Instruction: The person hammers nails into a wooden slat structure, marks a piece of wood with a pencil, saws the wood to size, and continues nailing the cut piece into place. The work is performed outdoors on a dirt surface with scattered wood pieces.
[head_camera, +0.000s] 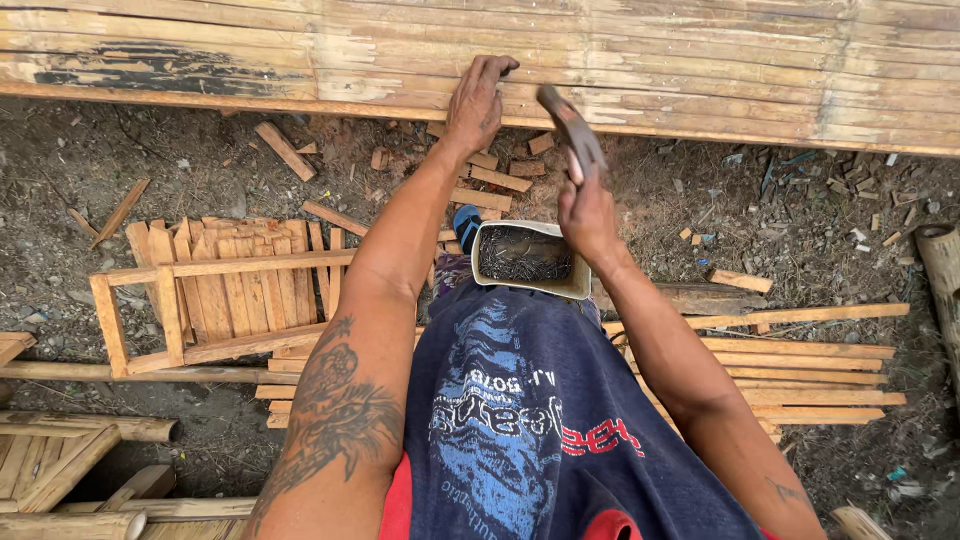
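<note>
Pale bamboo panel (700, 60) — dark hammer (570, 130)

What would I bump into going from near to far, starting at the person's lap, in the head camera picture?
Box of nails on the lap, then the right hand gripping a hammer, then the left hand pressed on the bamboo panel.

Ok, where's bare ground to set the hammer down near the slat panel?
Bare dirt lies left of the left hand, between the bamboo panel and the small wooden frame. Offcuts crowd under the hands; right hand grips the hammer above the nail tub.
</note>
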